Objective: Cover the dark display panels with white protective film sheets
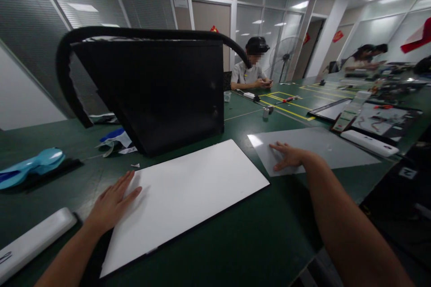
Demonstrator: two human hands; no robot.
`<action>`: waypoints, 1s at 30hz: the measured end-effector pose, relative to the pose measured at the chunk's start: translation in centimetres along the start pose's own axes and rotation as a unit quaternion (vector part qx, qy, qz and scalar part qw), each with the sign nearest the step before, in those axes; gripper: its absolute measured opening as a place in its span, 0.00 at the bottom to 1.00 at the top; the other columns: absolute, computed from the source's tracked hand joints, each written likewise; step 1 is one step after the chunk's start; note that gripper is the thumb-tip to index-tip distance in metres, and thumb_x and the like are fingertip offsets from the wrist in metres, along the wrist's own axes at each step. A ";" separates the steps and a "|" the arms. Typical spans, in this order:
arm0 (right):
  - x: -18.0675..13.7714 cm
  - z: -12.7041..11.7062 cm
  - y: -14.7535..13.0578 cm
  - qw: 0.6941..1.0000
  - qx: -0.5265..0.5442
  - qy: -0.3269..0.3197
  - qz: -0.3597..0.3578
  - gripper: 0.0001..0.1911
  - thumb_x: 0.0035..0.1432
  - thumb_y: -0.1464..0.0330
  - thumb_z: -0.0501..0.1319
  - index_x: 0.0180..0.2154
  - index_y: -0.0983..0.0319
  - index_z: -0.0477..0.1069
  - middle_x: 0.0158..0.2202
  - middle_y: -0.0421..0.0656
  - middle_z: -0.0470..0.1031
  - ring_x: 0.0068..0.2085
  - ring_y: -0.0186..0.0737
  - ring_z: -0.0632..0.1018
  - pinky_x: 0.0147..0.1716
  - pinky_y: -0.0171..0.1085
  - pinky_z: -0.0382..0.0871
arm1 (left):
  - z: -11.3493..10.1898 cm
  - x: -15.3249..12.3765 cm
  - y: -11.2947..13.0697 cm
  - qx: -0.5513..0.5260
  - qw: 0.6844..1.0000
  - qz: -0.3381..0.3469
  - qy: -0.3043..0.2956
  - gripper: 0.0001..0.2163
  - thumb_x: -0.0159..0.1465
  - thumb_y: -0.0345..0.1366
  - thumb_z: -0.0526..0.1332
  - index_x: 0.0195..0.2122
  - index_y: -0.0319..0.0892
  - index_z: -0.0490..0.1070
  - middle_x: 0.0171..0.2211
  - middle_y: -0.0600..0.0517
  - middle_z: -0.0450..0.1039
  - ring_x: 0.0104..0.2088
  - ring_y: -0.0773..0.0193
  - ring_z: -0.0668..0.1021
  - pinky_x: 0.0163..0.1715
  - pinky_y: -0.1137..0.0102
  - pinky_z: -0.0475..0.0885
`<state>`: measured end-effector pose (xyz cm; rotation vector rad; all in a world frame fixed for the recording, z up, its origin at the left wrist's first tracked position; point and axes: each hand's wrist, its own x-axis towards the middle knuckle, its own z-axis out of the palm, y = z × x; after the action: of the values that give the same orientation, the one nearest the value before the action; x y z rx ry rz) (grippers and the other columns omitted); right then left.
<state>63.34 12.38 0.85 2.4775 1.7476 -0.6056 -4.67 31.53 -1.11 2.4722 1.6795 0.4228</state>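
A large white panel with a thin black edge (188, 193) lies flat on the green table in front of me. My left hand (112, 202) rests flat on its left edge, fingers stretched out. To the right lies a thin translucent grey sheet (323, 148). My right hand (288, 156) lies flat on that sheet's left part, fingers spread. Neither hand holds anything.
A big black frame-like housing (158, 94) stands upright just behind the white panel. A white bar (32, 240) lies at the near left, a blue plastic piece (32, 166) at far left, another white bar (368, 142) at right. A seated person (251, 71) works across the table; others sit far right.
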 end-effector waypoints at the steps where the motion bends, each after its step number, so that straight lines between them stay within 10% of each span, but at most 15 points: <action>1: 0.0 0.0 0.0 1.000 0.001 0.000 0.001 0.40 0.69 0.54 0.66 0.74 0.54 0.54 0.78 0.51 0.44 0.74 0.67 0.53 0.70 0.72 0.50 | 0.1 0.0 0.0 0.003 1.000 0.001 -0.002 0.38 0.71 0.60 0.47 0.74 0.40 0.59 0.75 0.39 0.59 0.75 0.40 0.62 0.73 0.40 0.55; 17: -1.8 -1.9 -3.1 0.985 0.100 0.134 0.036 0.24 0.70 0.57 0.66 0.62 0.60 0.69 0.59 0.49 0.73 0.55 0.50 0.77 0.56 0.55 0.76 | 0.0 -0.3 0.1 0.002 1.000 0.007 -0.010 0.39 0.69 0.61 0.50 0.73 0.38 0.61 0.75 0.39 0.58 0.75 0.42 0.62 0.74 0.43 0.54; 23: -4.1 -3.4 -10.3 0.969 0.173 0.176 -0.016 0.37 0.71 0.47 0.61 0.70 0.60 0.61 0.63 0.54 0.71 0.56 0.54 0.78 0.57 0.57 0.74 | 0.3 -0.4 -0.3 -0.058 0.998 -0.009 0.026 0.29 0.74 0.53 0.57 0.71 0.46 0.64 0.73 0.41 0.63 0.72 0.46 0.67 0.72 0.40 0.58; 30: -8.0 1.3 -21.4 0.941 0.235 0.024 -0.243 0.49 0.69 0.35 0.50 0.78 0.57 0.44 0.77 0.48 0.51 0.73 0.54 0.63 0.69 0.52 0.64 | -0.1 -0.7 -0.3 -0.107 0.993 -0.017 0.050 0.26 0.72 0.48 0.62 0.69 0.46 0.66 0.71 0.42 0.65 0.68 0.45 0.70 0.68 0.39 0.64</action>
<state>41.15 12.60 6.29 2.3158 2.5153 -1.1211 -5.23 30.94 -1.17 2.2997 1.6134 0.6936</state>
